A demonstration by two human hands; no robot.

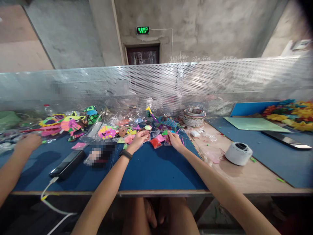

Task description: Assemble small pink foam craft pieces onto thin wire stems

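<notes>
My left hand [140, 141], with a dark band on its wrist, hovers at the pile of craft pieces. Its fingers are stretched and apart, beside pink packets [128, 139] and below a pale green oval piece [148, 127]. My right hand [175, 141] has its fingers closed at the edge of a small clear plastic packet [167, 141]; its contents are partly hidden. Between my hands lie a red packet [156, 143] and a pink packet [160, 138]. Behind them is a blue patterned craft animal [167, 122] with a yellow-topped purple part.
Colourful foam figures [73, 124] lie left. A black power bank [67, 164] with a white cable rests near another person's hand [29, 143]. On the right are a woven basket [193, 117], a white tape roll [238, 154], a phone [287, 140] and a green sheet [255, 124].
</notes>
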